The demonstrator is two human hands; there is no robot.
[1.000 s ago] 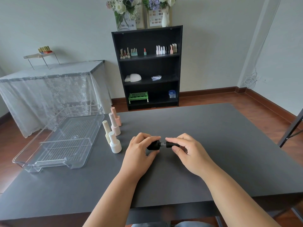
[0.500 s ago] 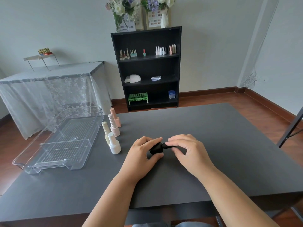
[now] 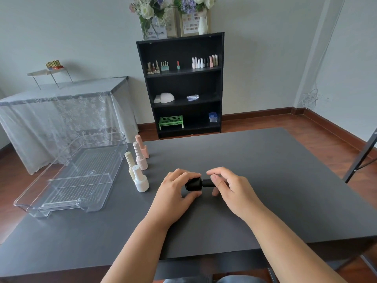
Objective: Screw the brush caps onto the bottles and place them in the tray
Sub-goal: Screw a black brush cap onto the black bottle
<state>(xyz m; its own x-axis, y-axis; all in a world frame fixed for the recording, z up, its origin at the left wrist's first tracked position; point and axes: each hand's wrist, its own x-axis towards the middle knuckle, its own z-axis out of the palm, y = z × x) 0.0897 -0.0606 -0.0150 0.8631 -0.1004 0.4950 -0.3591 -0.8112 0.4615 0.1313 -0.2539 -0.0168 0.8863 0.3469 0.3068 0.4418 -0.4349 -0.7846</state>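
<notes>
My left hand [image 3: 175, 193] grips a small black bottle [image 3: 193, 184] held sideways just above the dark table [image 3: 265, 180]. The black brush cap [image 3: 208, 183] sits against the bottle's neck, and my right hand [image 3: 230, 186] pinches it between thumb and fingers. To the left stand several capped bottles: a white one [image 3: 140, 180], a cream one [image 3: 130, 166], a pale pink one [image 3: 140, 157] and a peach one [image 3: 142, 146]. A clear plastic tray [image 3: 61, 203] lies at the table's left edge with nothing in it.
Beyond the table is a black shelf unit [image 3: 183, 86] with more bottles, a white lamp and a green rack. A lace-covered side table [image 3: 61, 103] stands at the back left. A dark metal leg [image 3: 361, 158] leans at the right.
The gap between cap and bottle has closed: the cap now sits against the bottle's neck. My right hand's fingers have shifted round the cap. The standing bottles and tray have not moved.
</notes>
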